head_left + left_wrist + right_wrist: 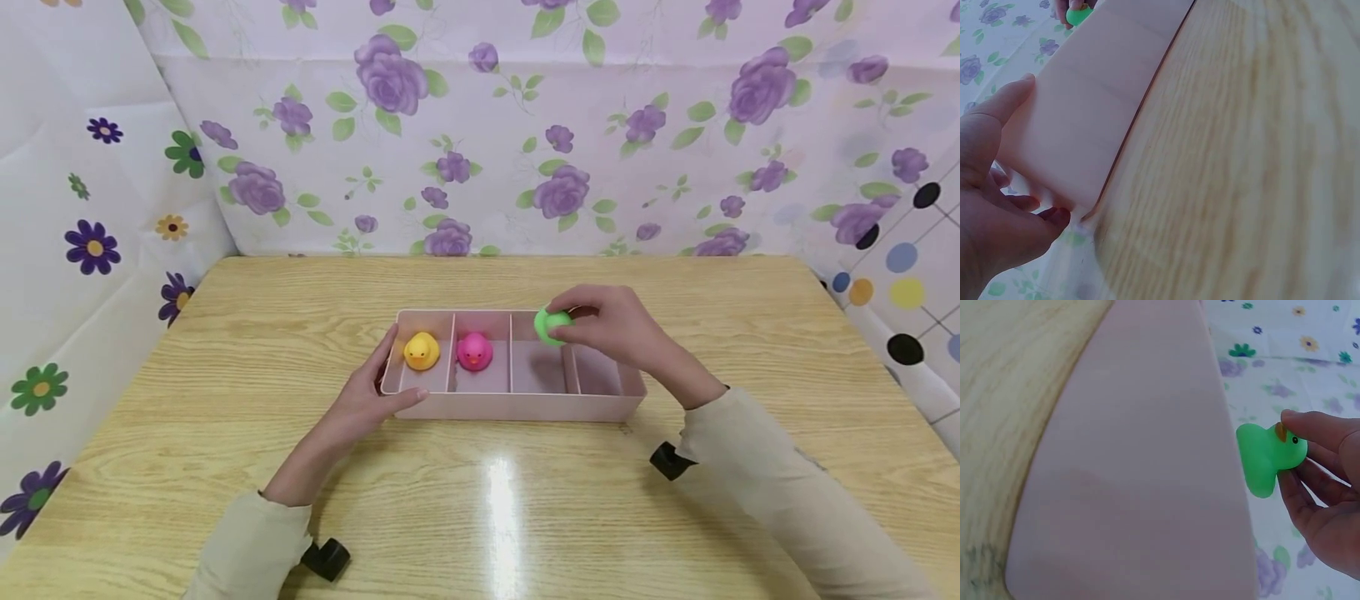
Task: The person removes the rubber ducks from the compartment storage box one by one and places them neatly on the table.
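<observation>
A pale pink divided box (517, 407) lies lengthwise across the wooden table. My left hand (363, 400) grips its left end, the thumb on the front rim and the fingers round the end wall. A yellow rubber duck (422, 351) sits in the leftmost compartment, with a magenta rubber duck (475, 352) in the one beside it. Above the third compartment, my right hand (617, 325) pinches a green rubber duck (553, 323) between thumb and fingers. The right wrist view shows the green duck's orange beak and black eye, with the box's front wall (1135, 456) partly in front of it.
The wooden table (300, 292) extends round the box on all sides. Behind it hangs a purple-flowered sheet (487, 150), with patterned sheets at left and right. A black wrist camera (327, 559) sits at the left cuff, another black one (670, 461) at the right.
</observation>
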The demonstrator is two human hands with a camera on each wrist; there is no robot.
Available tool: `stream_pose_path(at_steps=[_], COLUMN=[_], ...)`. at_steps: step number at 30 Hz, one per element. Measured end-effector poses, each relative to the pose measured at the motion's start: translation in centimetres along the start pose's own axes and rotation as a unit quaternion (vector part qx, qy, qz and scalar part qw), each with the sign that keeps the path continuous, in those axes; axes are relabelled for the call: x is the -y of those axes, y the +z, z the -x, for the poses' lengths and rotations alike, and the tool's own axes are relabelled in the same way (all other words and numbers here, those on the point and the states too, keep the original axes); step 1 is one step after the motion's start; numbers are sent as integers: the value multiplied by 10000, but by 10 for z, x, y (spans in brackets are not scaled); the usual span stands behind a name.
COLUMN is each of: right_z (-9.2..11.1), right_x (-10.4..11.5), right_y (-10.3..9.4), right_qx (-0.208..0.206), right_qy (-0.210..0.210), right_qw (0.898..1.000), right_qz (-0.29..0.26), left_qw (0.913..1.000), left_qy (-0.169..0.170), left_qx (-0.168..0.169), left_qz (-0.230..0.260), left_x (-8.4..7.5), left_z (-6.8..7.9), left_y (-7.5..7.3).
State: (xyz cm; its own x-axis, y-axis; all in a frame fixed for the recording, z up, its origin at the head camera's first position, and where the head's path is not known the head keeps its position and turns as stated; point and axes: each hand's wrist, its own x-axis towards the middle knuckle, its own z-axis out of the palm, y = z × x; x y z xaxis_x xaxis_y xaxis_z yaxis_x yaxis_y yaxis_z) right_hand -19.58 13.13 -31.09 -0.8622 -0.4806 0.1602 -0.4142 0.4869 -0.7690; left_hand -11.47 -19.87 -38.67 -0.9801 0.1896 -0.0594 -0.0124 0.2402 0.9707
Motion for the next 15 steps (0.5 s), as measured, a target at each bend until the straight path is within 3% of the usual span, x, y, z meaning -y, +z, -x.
stream_pose_path(at_steps=[7,15], right_z=[7,14], right_x=[-9,-21], right_y=[-18,-33], right_qx=[-149,-105], right_qy=[180,277], right_qw=[9996,9986], right_qz=[-172,431], left_qw=[10000,10000], left_qy=[-31,-56], left_qx=[-9,-7], left_qz=[55,23], left_x=[-1,-2], left_z=[0,1], left_y=[1,0])
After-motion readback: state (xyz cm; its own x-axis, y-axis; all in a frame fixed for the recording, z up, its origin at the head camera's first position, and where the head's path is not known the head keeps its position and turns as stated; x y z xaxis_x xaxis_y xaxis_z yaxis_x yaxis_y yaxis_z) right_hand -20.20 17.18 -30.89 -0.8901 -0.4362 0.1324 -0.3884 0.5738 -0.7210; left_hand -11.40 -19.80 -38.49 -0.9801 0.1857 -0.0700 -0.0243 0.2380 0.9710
